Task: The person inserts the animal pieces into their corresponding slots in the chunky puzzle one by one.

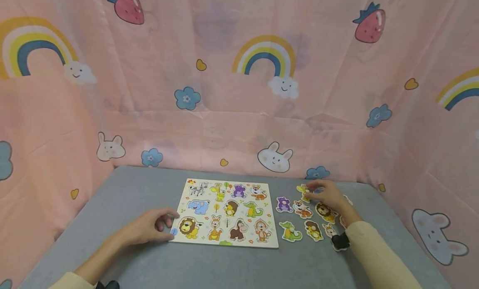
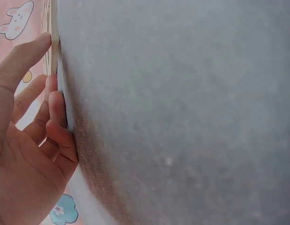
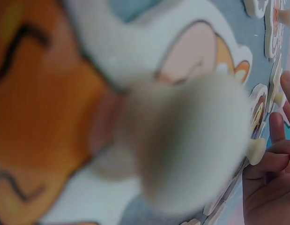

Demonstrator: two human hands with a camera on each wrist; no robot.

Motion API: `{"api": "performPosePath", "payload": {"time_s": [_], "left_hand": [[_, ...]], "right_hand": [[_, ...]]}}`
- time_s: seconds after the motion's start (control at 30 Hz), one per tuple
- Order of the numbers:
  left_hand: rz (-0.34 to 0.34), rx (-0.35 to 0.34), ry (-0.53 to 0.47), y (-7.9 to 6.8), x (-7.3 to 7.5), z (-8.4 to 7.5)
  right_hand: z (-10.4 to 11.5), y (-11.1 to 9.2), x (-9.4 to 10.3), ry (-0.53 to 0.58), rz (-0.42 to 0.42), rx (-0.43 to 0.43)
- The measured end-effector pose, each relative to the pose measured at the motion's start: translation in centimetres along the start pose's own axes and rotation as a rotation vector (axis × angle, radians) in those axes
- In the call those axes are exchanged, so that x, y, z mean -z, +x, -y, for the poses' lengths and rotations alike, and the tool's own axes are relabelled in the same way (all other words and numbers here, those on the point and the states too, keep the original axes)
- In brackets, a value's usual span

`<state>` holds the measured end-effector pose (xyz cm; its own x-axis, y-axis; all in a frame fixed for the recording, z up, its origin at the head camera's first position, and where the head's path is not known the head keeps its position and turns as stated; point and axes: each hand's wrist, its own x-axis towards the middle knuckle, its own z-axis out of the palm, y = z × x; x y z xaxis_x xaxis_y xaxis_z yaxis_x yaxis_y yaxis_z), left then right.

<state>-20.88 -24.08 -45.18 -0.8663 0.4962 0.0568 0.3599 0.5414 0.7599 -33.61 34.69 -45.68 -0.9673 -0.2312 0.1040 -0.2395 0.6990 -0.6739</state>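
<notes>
At the left, on the grey tabletop (image 1: 232,268), the left hand (image 1: 153,227) rests against the near part of the board's left edge, thumb and forefinger spread along it, the other fingers loosely bent and gripping nothing; it seems to be steadying the board (image 1: 272,235). That board lies flat and is the nearest thing to a container here: three rows of animal pictures (image 1: 231,208), zebra at the far left corner, monkey at the near right. No knobs show on it, so the places look unfilled, though at this size I cannot be sure. Just right of the board, loose on the tabletop, lie the purple hippo piece (image 1: 284,205) and the crocodile piece (image 1: 290,232), then the tiger piece (image 1: 302,209) and, beyond it, the giraffe piece (image 1: 303,192). The right hand (image 1: 329,194) has thumb and forefinger at the giraffe piece; whether they have closed on a knob I cannot tell. The step in hand looks like taking hold of that piece, which calls for a pinch and a lift clear of its neighbours. Farther right lie the hedgehog piece (image 1: 313,230), lion piece (image 1: 326,213) and kangaroo piece (image 1: 329,229), others partly hidden by the arm
</notes>
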Motion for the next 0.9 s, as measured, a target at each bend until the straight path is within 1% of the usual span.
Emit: {"api": "performPosePath", "payload": {"time_s": [0.13,0.37,0.7,0.9], "left_hand": [[0.002,0.001,0.001,0.04,-0.02,0.1],[0.004,-0.005,-0.004,0.07,0.0,0.24],[0.006,-0.003,-0.004,0.03,0.09,0.24],[0.005,-0.001,0.007,0.1,0.04,0.24]], "right_hand": [[0.23,0.12,0.02,-0.011,0.018,-0.011],[0.5,0.34,-0.04,-0.011,0.025,-0.053],[0.86,0.41,-0.17,-0.054,0.013,-0.023],[1.02,0.26,-0.34,-0.067,-0.004,-0.034]]}}
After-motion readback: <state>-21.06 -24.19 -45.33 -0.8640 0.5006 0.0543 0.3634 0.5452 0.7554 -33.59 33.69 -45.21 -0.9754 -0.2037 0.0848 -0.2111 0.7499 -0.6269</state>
